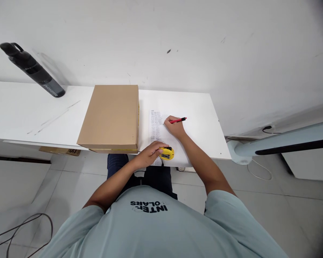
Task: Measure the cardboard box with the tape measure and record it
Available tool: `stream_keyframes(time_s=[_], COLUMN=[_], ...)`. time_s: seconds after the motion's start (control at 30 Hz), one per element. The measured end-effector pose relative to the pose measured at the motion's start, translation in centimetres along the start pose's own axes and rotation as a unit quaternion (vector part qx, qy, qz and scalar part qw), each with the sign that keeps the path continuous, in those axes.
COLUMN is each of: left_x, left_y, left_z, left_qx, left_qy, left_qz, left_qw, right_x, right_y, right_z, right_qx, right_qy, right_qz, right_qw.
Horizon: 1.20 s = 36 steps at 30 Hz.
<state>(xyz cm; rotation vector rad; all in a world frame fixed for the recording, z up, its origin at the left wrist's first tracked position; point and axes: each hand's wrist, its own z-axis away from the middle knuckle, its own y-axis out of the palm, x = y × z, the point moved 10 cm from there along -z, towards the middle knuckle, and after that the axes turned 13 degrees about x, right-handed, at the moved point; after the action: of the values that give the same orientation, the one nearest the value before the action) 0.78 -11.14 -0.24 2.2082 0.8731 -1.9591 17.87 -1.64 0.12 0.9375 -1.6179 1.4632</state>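
The person sits at a white table (29, 114) pushed against a bare white wall. The right hand (174, 128) is pinched shut around a red pen (178, 120), whose tip is hidden behind the fingers over a sheet of paper (155, 129) covered in small writing. The sheet lies right of the table's middle and runs from mid-table to the near edge. The left hand (150, 153) sits at the sheet's near end, its fingers curled over a yellow tape measure (168, 153) that rests on the paper at the table's near edge. The two hands are close together, the right one farther in.

Just left of the sheet stands a closed cardboard box (111, 116). It nearly spans the table from far to near and juts over the near edge beside the left wrist, walling off that side. A black bottle (32, 70) stands well apart at the far left, by the wall. A flat piece of cardboard (59, 151) shows under the table's near edge. On the floor at the near left, a dark cable (24, 222) loops over the tiles. To the right a pale tube (285, 141) runs off beyond the table's end.
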Motion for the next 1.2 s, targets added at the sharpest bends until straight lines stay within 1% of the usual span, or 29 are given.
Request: stream_keyframes(time_s=[0.17, 0.43, 0.5, 0.57, 0.67, 0.73, 0.8, 0.87, 0.97, 1.0, 1.03, 1.1, 1.17, 1.2], left_x=[0.1, -0.1, -0.2, -0.4, -0.6, -1.0, -1.9, -3.4, -6.2, -7.3, -8.5, -11.0, -13.6, -14.8], left_y=[0.0, -0.1, 0.0, 0.3, 1.4, 2.2, 2.8, 3.7, 5.5, 5.8, 5.9, 5.1, 4.0, 3.5], left_z=[0.0, 0.0, 0.0, 0.1, 0.2, 0.5, 1.3, 2.2, 3.4, 3.8, 4.2, 5.1, 6.5, 7.4], left_qx=[0.0, -0.009, -0.011, -0.007, 0.013, 0.006, -0.031, -0.059, -0.053, -0.052, -0.057, -0.087, -0.131, -0.148], left_qy=[-0.003, 0.013, 0.016, 0.014, 0.005, 0.011, 0.038, 0.083, 0.166, 0.192, 0.215, 0.251, 0.286, 0.303], left_qz=[0.008, -0.004, -0.016, -0.035, -0.086, -0.143, -0.209, -0.265, -0.331, -0.347, -0.357, -0.357, -0.367, -0.379], left_qw=[1.0, 1.0, 1.0, 0.999, 0.996, 0.99, 0.977, 0.959, 0.927, 0.916, 0.907, 0.896, 0.876, 0.862], right_x=[0.0, -0.3, -0.4, -0.7, -1.2, -1.2, -1.2, -1.5, -2.3, -2.4, -2.4, -2.1, -0.6, 0.8], right_y=[0.2, -0.5, -0.9, -1.6, -2.8, -3.6, -4.4, -4.9, -5.1, -5.0, -4.8, -4.7, -4.8, -4.7], right_z=[-0.1, -0.2, -0.1, 0.0, 0.5, 0.8, 1.2, 1.3, 1.0, 0.8, 0.5, 0.4, 1.0, 1.7], right_qx=[0.01, -0.024, -0.045, -0.079, -0.127, -0.144, -0.152, -0.154, -0.149, -0.145, -0.141, -0.138, -0.148, -0.154], right_qy=[0.0, 0.01, 0.013, 0.021, 0.035, 0.037, 0.044, 0.066, 0.107, 0.115, 0.122, 0.137, 0.135, 0.115], right_qz=[-0.008, -0.002, -0.004, -0.001, 0.022, 0.054, 0.096, 0.138, 0.192, 0.206, 0.216, 0.235, 0.257, 0.263], right_qw=[1.0, 1.0, 0.999, 0.997, 0.991, 0.987, 0.983, 0.976, 0.964, 0.961, 0.958, 0.952, 0.945, 0.946])
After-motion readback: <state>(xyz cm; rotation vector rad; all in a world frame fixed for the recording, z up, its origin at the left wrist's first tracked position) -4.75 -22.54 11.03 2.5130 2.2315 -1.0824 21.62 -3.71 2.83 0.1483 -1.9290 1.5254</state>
